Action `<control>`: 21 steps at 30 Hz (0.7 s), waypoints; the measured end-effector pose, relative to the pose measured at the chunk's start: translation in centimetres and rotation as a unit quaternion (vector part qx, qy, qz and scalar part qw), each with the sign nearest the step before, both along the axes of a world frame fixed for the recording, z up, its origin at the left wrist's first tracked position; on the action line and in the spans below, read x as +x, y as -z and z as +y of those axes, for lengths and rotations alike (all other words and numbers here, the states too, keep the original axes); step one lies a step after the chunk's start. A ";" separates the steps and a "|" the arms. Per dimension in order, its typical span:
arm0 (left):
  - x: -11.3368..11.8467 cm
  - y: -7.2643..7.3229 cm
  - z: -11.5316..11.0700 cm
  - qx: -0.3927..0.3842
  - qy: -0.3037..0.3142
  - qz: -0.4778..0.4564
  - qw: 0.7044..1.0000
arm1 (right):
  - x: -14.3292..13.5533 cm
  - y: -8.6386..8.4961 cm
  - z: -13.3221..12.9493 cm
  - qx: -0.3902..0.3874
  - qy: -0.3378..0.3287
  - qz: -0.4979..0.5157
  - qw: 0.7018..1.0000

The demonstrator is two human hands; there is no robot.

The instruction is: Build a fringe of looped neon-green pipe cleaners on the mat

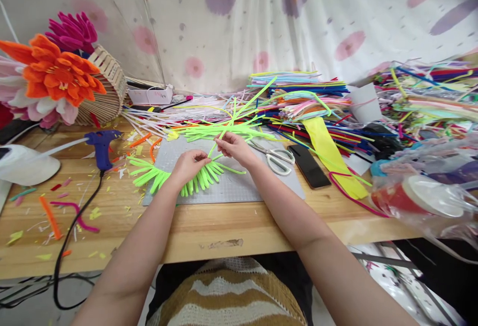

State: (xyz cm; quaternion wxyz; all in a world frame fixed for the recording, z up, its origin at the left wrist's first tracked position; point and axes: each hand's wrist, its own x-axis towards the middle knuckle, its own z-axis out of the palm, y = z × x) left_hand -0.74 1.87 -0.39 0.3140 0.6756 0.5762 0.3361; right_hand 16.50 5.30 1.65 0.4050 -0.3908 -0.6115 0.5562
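Over the grey cutting mat (239, 189), my left hand (191, 165) pinches a fringe of looped neon green pipe cleaners (201, 179) near its right end. Its loops fan out below and to the left of that hand. My right hand (232, 146) has thumb and fingers closed on a green pipe cleaner (213, 150) that runs between the two hands. Just behind my hands lies a pile of loose green pipe cleaners (197, 132). White-handled scissors (280, 159) rest on the mat, right of my right hand.
A blue glue gun (100, 149) with a black cord stands at left, among pipe cleaner scraps. Paper flowers or felt-like blooms, one an orange flower (61, 74), lean there. A phone (309, 165), yellow ribbon (332, 157) and bundled pipe cleaners (317, 102) lie at right.
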 end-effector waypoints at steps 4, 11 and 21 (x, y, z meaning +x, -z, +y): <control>0.5 -0.5 -0.2 0.005 -0.009 0.014 1.000 | -0.6 0.5 0.5 0.081 0.078 -0.095 0.989; 0.3 -0.2 -0.1 0.026 -0.008 0.038 0.999 | -0.2 0.9 0.6 0.098 0.099 -0.168 0.976; -0.4 1.4 0.9 0.023 -0.072 -0.085 0.993 | 2.3 1.9 -2.1 0.146 -0.030 -0.340 0.929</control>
